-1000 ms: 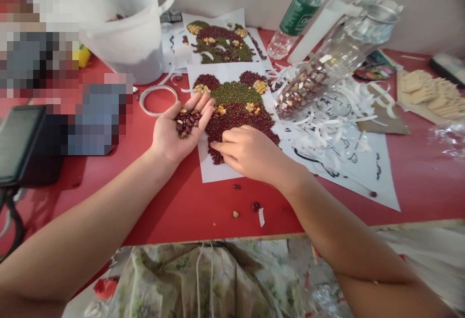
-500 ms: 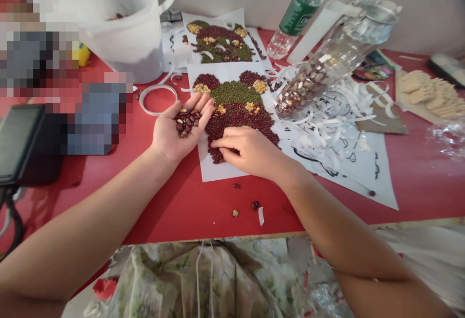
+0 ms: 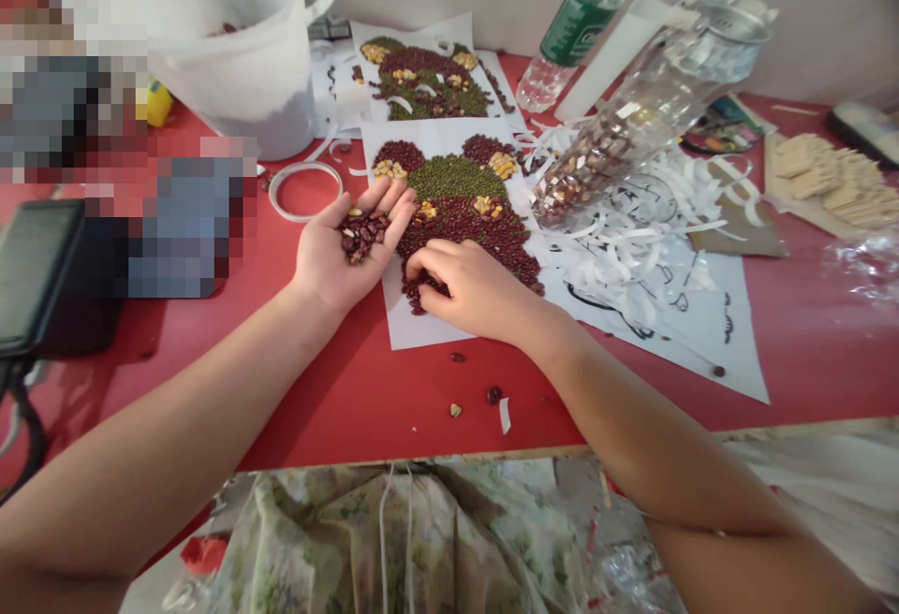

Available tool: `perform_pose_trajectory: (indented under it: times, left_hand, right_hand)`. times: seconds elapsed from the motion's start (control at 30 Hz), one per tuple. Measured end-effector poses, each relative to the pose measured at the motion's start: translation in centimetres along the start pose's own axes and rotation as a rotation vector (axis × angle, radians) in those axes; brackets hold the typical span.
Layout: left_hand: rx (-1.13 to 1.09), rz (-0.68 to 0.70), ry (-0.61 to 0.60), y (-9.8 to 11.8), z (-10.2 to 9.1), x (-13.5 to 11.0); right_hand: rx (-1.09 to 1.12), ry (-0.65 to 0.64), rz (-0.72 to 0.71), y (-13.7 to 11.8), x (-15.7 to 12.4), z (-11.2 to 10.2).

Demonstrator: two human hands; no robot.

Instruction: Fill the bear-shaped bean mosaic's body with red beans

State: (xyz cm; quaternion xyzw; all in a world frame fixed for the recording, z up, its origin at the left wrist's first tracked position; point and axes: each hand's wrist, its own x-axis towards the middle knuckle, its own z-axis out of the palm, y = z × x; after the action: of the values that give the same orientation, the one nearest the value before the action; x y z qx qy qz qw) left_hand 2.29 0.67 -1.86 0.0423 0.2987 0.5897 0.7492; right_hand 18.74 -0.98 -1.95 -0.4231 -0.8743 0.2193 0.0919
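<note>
My left hand (image 3: 337, 254) lies palm up with the fingers slightly cupped, holding a small pile of dark red beans (image 3: 361, 236). It hovers at the left edge of a bear-shaped bean mosaic (image 3: 456, 221) on white paper (image 3: 411, 333). The mosaic uses dark red beans, green mung beans and yellow corn kernels. My right hand (image 3: 470, 288) rests on the mosaic's lower left, fingertips curled down among the red beans. Whether those fingers pinch a bean is hidden.
A second bean mosaic (image 3: 428, 80) lies behind. To the right are a tilted plastic bottle of mixed beans (image 3: 590, 151) and white paper strips (image 3: 632, 254). A white bucket (image 3: 239, 62) stands back left. Loose beans (image 3: 493, 395) lie on the red table (image 3: 351, 427).
My right hand's fingers have curled tighter and come down onto the mosaic's lower left edge. My left hand and its beans have barely moved, and the view has shifted slightly.
</note>
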Motion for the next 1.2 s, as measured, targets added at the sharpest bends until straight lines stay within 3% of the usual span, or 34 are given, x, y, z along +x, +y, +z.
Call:
perform_pose_trajectory:
  times: [0.53, 0.63, 0.73, 0.8, 0.87, 1.03, 1.2]
  left_hand:
    - [0.014, -0.001, -0.004, 0.0, 0.1, 0.0]
    - [0.009, -0.005, 0.019, 0.1, 0.3, -0.2]
    - [0.015, -0.014, 0.027, 0.0, 0.6, -0.5]
    - [0.013, -0.031, 0.035, -0.2, 0.8, -0.8]
    - [0.004, -0.078, 0.039, -0.6, 1.0, -1.4]
    - [0.039, -0.272, 0.019, -2.0, 1.1, -3.0]
    - [0.029, -0.34, 0.001, -2.7, 1.1, -3.7]
  right_hand:
    - [0.016, 0.028, -0.097, 0.5, -0.4, -0.1]
    - [0.178, 0.139, -0.07, 0.8, -0.5, -0.3]
    - [0.322, 0.369, 0.013, 1.0, -0.6, -0.9]
    - [0.337, 0.512, 0.038, 1.0, -0.7, -1.3]
    - [0.316, 0.576, 0.0, 1.0, -0.9, -1.6]
    - [0.199, 0.508, -0.233, 0.8, -1.4, -1.7]
    - [0.056, 0.422, -0.274, 0.8, -1.5, -1.9]
